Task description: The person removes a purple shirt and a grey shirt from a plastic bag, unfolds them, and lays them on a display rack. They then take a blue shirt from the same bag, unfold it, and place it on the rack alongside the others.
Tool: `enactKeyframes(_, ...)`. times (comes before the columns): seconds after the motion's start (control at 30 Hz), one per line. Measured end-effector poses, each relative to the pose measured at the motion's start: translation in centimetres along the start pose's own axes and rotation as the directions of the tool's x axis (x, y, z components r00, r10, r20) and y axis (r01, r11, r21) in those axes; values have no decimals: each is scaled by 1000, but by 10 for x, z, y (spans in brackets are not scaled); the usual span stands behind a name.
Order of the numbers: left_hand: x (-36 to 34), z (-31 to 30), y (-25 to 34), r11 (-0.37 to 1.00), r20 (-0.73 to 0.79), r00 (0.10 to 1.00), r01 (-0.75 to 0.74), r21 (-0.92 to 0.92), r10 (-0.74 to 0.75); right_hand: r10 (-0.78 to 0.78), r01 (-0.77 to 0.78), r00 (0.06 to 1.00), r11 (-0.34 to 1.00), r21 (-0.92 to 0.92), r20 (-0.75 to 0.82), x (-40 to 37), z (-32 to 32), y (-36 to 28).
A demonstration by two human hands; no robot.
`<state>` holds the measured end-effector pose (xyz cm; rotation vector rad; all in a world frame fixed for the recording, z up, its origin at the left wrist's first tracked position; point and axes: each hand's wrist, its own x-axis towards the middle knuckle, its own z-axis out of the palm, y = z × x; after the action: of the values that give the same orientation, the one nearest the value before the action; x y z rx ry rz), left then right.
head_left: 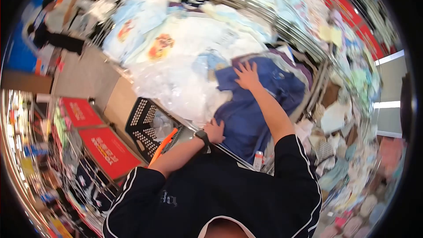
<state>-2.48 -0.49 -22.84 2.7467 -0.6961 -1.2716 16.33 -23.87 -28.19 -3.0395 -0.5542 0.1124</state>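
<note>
A navy blue T-shirt [246, 112] lies spread over the pile in front of me, its sleeve pointing left. My right hand [247, 76] rests on its upper part with the fingers spread. Nearer to me, my left hand [214, 131] lies at the shirt's left edge beside the metal rail, fingers lying on the cloth; a dark watch [202, 137] is on that wrist. Left of the shirt are clear plastic bags [172, 86] and white garments with an orange print [161, 47]. A small white and orange container [258, 158] stands by the shirt's lower end.
Below the rail at left is a black plastic basket [140, 125] with an orange handle [164, 144]. Red signs [110, 152] front another rack. Metal rails [260, 9] divide further clothing piles behind and at right. A person in dark clothes [55, 37] stands far left.
</note>
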Motion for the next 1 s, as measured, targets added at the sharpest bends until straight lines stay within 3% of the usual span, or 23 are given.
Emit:
enactKeyframes(0.03,-17,-12,3,997,-40,998,-41,-72,38,81,-81,997,997,-14,-2,-9,9,-1)
enactKeyframes(0.07,-33,-12,-16,952,-265,946,-241,-189,187,115,-116,993,992,-42,-24,5,2,-23)
enactKeyframes(0.1,-45,-7,-23,855,-461,821,-472,-216,337,171,-171,985,982,-83,-3,8,-4,-41)
enactKeyframes(0.17,-81,-7,-42,847,-654,722,-477,-235,225,128,-126,992,989,76,-22,18,-38,-93)
enactKeyframes(0.2,-101,-2,-54,842,-732,659,-483,-239,171,8,-6,1000,967,256,-8,24,-45,-121)
enactKeyframes(0.23,-116,6,-68,883,-776,622,-417,-215,105,-107,103,994,899,426,-14,31,-53,-150)
enactKeyframes(0.3,-147,26,-95,946,-855,519,-268,-184,-19,-163,225,974,776,589,-156,27,-68,-233)
enactKeyframes(0.4,-184,73,-124,960,-804,532,70,-273,-267,-102,83,995,711,698,-15,27,-43,-318)
enactKeyframes(0.47,-191,107,-151,978,-654,735,59,-200,-178,-70,-13,995,594,805,67,31,8,-348)
enactKeyframes(0.5,-195,118,-160,985,-560,818,45,-164,-131,14,-147,984,629,763,179,30,4,-355)
enactKeyframes(0.53,-200,124,-159,976,-605,781,26,-214,-154,104,-278,955,652,706,279,31,-1,-356)
enactKeyframes(0.6,-200,128,-169,920,-675,710,-100,-380,-201,91,-51,996,756,653,-26,40,29,-349)
enactKeyframes(0.67,-203,130,-167,837,-746,611,-236,-493,-267,3,136,979,736,663,-204,40,30,-344)
enactKeyframes(0.77,-213,126,-180,632,-688,662,-403,-662,-298,29,204,946,722,661,-322,59,59,-321)
enactKeyframes(0.83,-212,141,-186,598,-739,590,-477,-644,-325,-26,104,993,615,781,-111,66,28,-299)
enactKeyframes(0.87,-212,149,-188,578,-759,557,-514,-634,-337,39,115,987,495,861,-155,61,6,-305)
enactKeyframes(0.9,-221,149,-188,526,-719,588,-504,-685,-371,113,129,977,365,922,-182,51,-29,-317)
enactKeyframes(0.97,-234,147,-188,403,-713,528,-591,-699,-462,58,135,986,277,951,-157,29,-112,-345)
enactKeyframes(1.0,-241,142,-186,385,-714,483,-615,-689,-507,11,99,995,36,994,-99,25,-133,-353)
